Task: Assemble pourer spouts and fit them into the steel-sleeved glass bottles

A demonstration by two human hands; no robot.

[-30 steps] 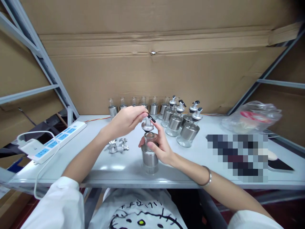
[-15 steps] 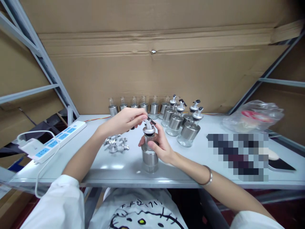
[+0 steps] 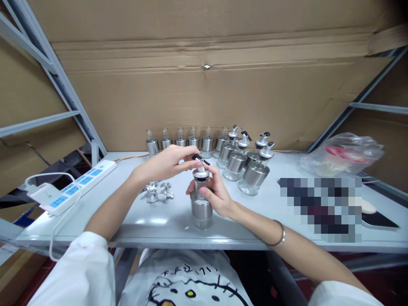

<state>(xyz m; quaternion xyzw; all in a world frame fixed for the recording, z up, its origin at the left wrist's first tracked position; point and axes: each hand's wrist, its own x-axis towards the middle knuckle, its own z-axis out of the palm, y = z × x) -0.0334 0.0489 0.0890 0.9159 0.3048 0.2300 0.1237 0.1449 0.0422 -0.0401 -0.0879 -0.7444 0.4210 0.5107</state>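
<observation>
A glass oil bottle [image 3: 202, 210] with a steel sleeve stands upright close to the table's front edge. My right hand [image 3: 219, 193] is wrapped around its neck and upper body. A silver pour spout [image 3: 200, 173] with a black flap [image 3: 201, 159] sits on the bottle's mouth. The fingers of my left hand [image 3: 178, 160] are closed at that flap, thumb and forefinger against it; the fingertips partly hide the contact. Left of the bottle, several loose silver spout parts [image 3: 157, 193] lie in a small heap, partly behind my left forearm.
Several bottles without spouts [image 3: 207, 143] line the back of the table. Bottles fitted with spouts [image 3: 254, 176] stand behind and right of my right hand. A white power strip [image 3: 83, 185] with a cable lies at left; a clear plastic bag [image 3: 342, 155] and a blurred-out patch are at right.
My left fingers have shifted slightly over the spout, and the black flap's position looks different. My right hand keeps its hold on the bottle.
</observation>
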